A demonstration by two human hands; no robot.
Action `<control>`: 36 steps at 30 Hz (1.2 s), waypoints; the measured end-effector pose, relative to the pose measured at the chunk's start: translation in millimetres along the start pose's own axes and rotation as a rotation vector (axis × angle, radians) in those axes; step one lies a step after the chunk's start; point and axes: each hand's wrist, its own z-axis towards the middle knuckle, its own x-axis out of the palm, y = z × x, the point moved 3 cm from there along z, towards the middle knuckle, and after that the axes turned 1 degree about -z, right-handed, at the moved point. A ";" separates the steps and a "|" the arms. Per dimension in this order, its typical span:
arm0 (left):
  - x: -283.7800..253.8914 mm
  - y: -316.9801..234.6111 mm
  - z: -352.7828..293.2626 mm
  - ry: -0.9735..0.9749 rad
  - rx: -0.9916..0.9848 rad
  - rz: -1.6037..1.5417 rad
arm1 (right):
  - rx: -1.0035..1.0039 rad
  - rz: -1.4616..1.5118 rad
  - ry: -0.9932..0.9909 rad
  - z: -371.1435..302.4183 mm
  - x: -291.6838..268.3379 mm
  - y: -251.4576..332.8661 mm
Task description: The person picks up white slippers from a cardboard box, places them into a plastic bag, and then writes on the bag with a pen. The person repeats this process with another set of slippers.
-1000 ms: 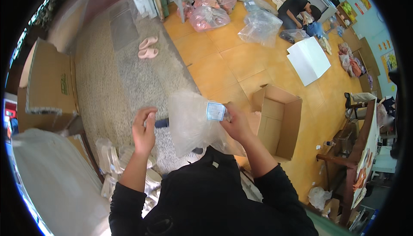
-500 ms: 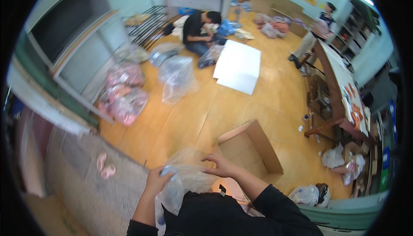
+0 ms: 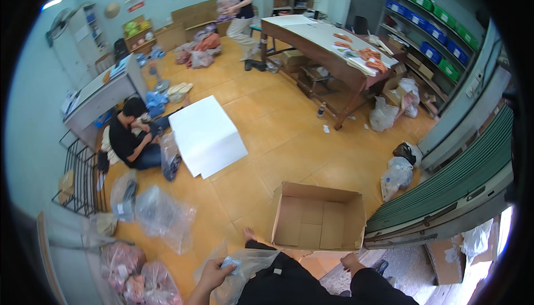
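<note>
My left hand [image 3: 214, 273] is closed on a small light-blue packet [image 3: 230, 265], pinched between thumb and fingers. A clear plastic bag [image 3: 250, 263] hangs at the same hand and spreads over my dark clothing; whether the fingers grip it too is hard to tell. My right hand [image 3: 350, 261] is off to the right, its fingers loosely bent and apart with nothing seen in them. It is just below the near right corner of an open cardboard box [image 3: 300, 219], which sits on the floor in front of me.
A seated person [image 3: 130, 135] works beside a white board [image 3: 208, 138] on the floor. Another person [image 3: 242, 13] carries a bundle at the back. Filled plastic bags [image 3: 125, 266] lie at lower left. A long table [image 3: 311, 29] stands at far right, a green folding gate [image 3: 445, 177] nearer.
The view has swung to the right. My right hand has left the plastic bag and moved right, near the box. My left hand keeps the light-blue packet.
</note>
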 end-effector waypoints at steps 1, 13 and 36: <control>-4.2 -10.4 28.2 0.027 0.006 -0.001 | 0.042 0.061 0.023 6.5 10.2 14.8; 8.6 -242.8 346.1 0.218 0.120 0.170 | -0.737 0.235 -0.204 119.9 -188.1 454.1; 25.0 -634.6 952.9 0.376 0.379 -0.062 | 0.193 0.295 0.356 369.9 -386.5 562.3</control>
